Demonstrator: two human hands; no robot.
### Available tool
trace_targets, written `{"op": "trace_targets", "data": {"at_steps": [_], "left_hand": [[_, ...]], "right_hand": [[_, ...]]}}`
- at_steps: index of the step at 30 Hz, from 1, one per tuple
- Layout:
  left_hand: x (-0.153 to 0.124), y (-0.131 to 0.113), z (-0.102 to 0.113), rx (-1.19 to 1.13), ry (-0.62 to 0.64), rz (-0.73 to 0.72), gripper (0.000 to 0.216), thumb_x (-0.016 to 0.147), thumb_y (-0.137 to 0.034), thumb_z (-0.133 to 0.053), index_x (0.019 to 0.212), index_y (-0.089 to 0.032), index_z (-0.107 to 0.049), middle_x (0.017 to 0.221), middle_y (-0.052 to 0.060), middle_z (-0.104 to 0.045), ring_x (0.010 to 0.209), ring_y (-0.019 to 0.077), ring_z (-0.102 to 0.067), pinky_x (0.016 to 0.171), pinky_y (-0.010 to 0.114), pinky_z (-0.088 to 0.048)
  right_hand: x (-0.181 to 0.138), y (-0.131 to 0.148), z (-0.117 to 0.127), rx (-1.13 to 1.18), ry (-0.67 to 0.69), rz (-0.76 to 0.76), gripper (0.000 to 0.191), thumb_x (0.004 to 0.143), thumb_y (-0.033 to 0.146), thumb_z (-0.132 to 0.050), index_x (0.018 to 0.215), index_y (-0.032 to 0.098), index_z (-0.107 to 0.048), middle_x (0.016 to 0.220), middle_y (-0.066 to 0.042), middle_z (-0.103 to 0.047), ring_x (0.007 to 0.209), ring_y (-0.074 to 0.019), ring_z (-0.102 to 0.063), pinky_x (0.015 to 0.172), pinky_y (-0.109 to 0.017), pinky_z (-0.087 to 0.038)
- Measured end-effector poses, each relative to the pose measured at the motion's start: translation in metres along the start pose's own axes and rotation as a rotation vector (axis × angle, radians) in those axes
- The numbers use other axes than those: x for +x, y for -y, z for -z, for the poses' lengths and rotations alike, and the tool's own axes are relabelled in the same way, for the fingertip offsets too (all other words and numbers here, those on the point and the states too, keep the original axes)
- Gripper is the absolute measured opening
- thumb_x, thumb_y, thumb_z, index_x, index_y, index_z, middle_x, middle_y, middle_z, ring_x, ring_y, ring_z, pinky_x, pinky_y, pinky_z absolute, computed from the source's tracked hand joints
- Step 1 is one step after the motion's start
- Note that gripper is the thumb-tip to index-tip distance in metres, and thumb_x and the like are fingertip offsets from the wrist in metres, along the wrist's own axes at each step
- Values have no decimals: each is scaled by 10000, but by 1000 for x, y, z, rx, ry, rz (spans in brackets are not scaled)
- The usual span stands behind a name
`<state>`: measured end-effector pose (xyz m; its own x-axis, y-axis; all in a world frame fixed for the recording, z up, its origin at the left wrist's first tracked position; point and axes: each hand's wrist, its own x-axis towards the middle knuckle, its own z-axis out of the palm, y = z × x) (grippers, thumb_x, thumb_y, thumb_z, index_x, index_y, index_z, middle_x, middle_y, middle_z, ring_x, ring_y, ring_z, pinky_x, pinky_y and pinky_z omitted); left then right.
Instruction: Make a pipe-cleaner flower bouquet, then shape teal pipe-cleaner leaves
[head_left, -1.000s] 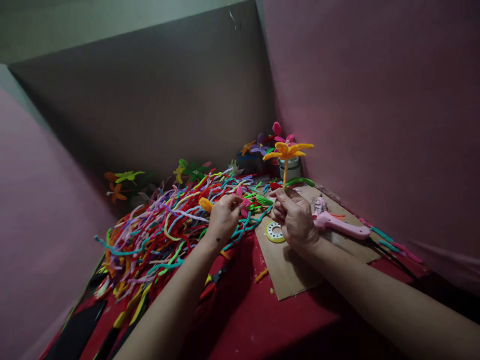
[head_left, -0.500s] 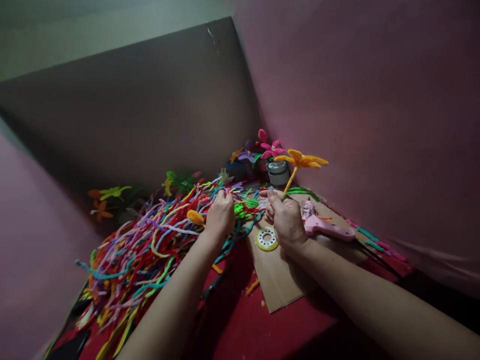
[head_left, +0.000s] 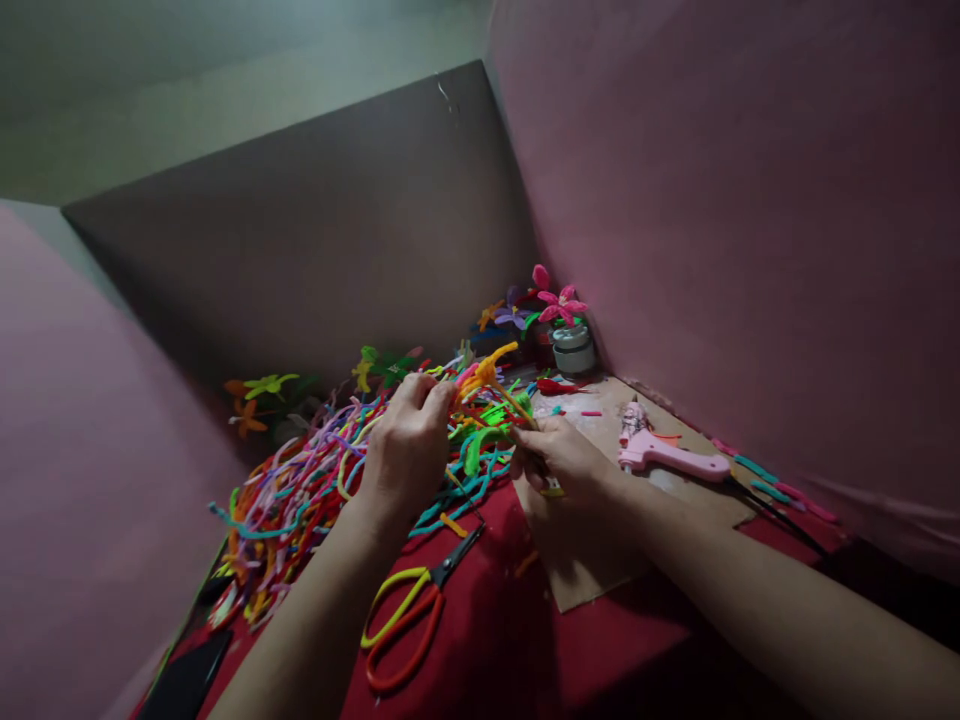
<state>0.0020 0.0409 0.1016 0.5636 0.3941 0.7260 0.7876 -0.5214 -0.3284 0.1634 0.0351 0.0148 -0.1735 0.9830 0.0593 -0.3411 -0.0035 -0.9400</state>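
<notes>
— Red cloth (head_left: 525, 650) covers the table, boxed in by a pink panel on the left, a brown board behind and a pink wall on the right. What lies on it?

— From the left: a heap of coloured pipe cleaners (head_left: 300, 490) spreads over most of the left half; scissors (head_left: 409, 610) with yellow and orange handles lie shut just in front of it; a cardboard sheet (head_left: 585, 560) sits right of centre with a pink glue gun (head_left: 671, 455) on it. A small pot (head_left: 573, 350) with pink and purple flowers stands in the back corner.

— Any free room?

— Bare cloth near the front edge, between the forearms, and the near part of the cardboard.

— And the hands?

— The left hand (head_left: 405, 450) is over the heap, fingers curled and pressed together at the tips on the head of the orange pipe-cleaner flower (head_left: 484, 375). The right hand (head_left: 559, 460) rests at the cardboard's left edge, fingers pinching the flower's stem, which slants up leftward. Green pieces tangle just below it.
</notes>
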Motion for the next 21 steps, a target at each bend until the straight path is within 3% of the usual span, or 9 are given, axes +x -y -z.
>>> {"op": "trace_targets", "data": {"at_steps": [3,5,7,8,12,15,18,21], "left_hand": [[-8,4,9,-57,-137,92,194,822,-223,-485,983,-162,-575,934,75,-543,768,142,-532,688,254,-441],[-18,4,14,-147,-251,256,235,791,-247,-535,1007,-156,-554,948,72,-536,773,139,-521,732,271,-435],[-31,2,15,-307,-273,474,193,783,-262,-542,950,-167,-558,862,38,-543,732,129,-515,718,265,-430],[-37,1,14,-437,-231,584,165,787,-275,-533,913,-173,-563,806,20,-548,694,121,-519,676,249,-431],[-48,-6,2,-1005,162,884,238,750,-373,-568,848,-163,-618,691,-5,-588,546,92,-506,503,198,-387],[-40,-8,-4,-1310,161,1026,353,728,-456,-578,868,-138,-640,757,29,-634,580,98,-545,512,195,-407],[-30,-9,-8,-1590,221,1076,343,677,-404,-655,878,-125,-645,815,59,-649,667,132,-591,560,216,-446],[-25,-10,-10,-1723,367,1002,299,646,-284,-704,904,-149,-641,823,44,-646,665,122,-590,566,212,-444]], "right_hand": [[-3,-2,-5,206,52,-18,320,628,412,-651,634,156,-459,412,93,-376,302,-3,-165,332,-181,-76],[-3,-4,-5,288,30,21,353,595,396,-690,647,169,-425,423,106,-362,315,1,-154,340,-178,-64],[-3,-5,-5,328,35,57,368,599,391,-698,660,176,-406,433,107,-366,320,0,-156,346,-182,-58],[-3,-6,-5,343,50,66,370,609,388,-697,660,179,-396,436,106,-365,324,-2,-160,350,-185,-58],[-4,-9,-7,386,140,89,375,659,380,-677,640,185,-358,438,103,-335,348,-13,-191,371,-194,-76],[-6,-12,-11,365,176,82,376,667,390,-672,636,183,-360,458,95,-360,355,-13,-195,380,-201,-75],[-8,-12,-14,323,181,64,372,661,404,-673,654,177,-378,481,83,-396,364,-13,-208,389,-201,-73],[-10,-12,-13,326,226,43,370,675,414,-658,658,182,-370,455,99,-331,367,-17,-164,385,-204,-61]]}}
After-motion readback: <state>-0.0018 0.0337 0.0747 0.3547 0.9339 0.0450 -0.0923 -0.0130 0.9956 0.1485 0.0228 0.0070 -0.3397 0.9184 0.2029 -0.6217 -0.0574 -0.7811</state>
